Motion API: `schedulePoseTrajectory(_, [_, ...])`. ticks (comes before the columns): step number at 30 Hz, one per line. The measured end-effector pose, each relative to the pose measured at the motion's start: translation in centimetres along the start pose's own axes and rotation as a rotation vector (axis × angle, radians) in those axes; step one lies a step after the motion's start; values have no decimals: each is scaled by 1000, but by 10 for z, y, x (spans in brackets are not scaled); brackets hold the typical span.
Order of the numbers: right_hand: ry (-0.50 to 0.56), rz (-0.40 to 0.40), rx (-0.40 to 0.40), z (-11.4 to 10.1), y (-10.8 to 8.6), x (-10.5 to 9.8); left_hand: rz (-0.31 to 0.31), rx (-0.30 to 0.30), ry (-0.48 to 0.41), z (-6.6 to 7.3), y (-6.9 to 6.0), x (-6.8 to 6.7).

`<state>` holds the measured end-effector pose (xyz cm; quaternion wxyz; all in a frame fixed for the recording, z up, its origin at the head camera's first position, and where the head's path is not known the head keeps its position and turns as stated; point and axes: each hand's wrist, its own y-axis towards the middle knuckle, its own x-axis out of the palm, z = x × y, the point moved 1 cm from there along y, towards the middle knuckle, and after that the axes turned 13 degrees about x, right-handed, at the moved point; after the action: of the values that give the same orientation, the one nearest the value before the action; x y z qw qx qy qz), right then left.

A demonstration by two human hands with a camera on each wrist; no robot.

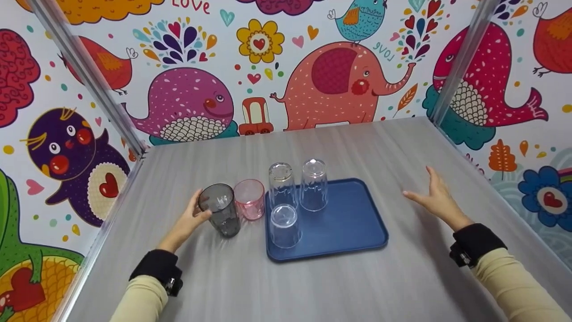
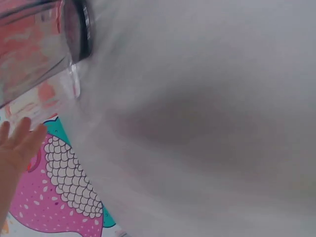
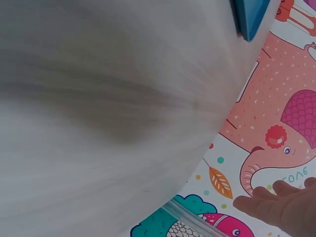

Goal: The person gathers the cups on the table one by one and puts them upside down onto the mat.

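A dark grey glass [image 1: 225,219] stands mouth up on the table, left of the blue tray [image 1: 344,223]. My left hand [image 1: 185,223] is at its left side, thumb in front and fingers behind, not curled round it. In the left wrist view, the fingers [image 2: 19,140] look straight beside the glass [image 2: 34,47]. Just behind the grey glass is a pink glass [image 1: 250,201]. Over the table to the right of the tray, my right hand [image 1: 440,203] is held with thumb and fingers spread and nothing in it.
Three clear glasses are on the tray's left part, seemingly upside down: one at back left [image 1: 282,190], one beside it [image 1: 314,190] and one in front [image 1: 286,232]. Printed walls [image 1: 259,103] border the grey table [image 1: 330,290] at the back and sides.
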<state>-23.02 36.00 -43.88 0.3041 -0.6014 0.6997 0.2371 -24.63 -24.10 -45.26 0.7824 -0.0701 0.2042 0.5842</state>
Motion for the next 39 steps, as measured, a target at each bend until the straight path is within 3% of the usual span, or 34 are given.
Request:
schedulePoseTrajectory(8, [-140,21,-41,8,-1,3,105,102,-116,-9,-2,18])
schedulePoseTrajectory(12, [-154,2,-27,10,-3,3,201,146,-228,-9,-1,23])
schedulePoseTrajectory(15, [-153,-4,-18,10,-4,3,236,182,-253,-8,1,25])
schedulePoseTrajectory(19, [-150,-4,-12,10,-4,2,246,199,-225,-8,2,27])
schedulePoseTrajectory(31, [-146,-27,0,4,-1,1,277,169,-202,-8,4,29])
schedulePoseTrajectory(39, [-139,-29,-25,1,0,-1,220,117,-152,1,9,23])
